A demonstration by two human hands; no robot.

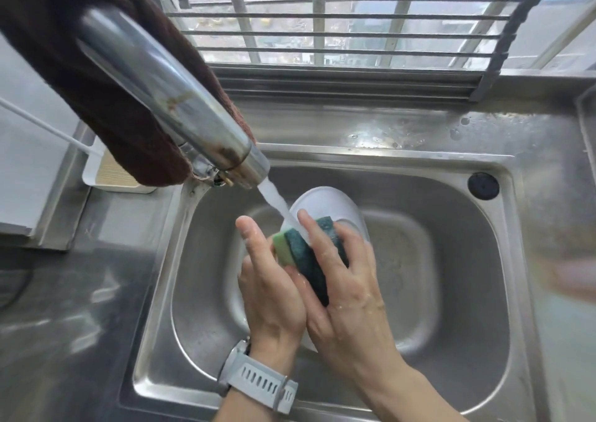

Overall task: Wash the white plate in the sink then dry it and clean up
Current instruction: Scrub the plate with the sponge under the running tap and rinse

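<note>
Over the steel sink [451, 260], a white plate [325, 204] is held tilted, mostly hidden behind my hands. My left hand [271, 289], with a grey watch on the wrist, grips the plate's near-left edge. My right hand [351, 292] presses a green and yellow sponge [303, 254] against the plate. Water [274, 200] runs from the steel faucet [167, 99] onto the sponge and my fingers.
A dark brown cloth [80, 67] hangs over the faucet neck. A white tray [106, 173] sits on the counter behind the sink's left corner. A black plug [483, 185] marks the sink's back right. A barred window [338, 18] rises behind.
</note>
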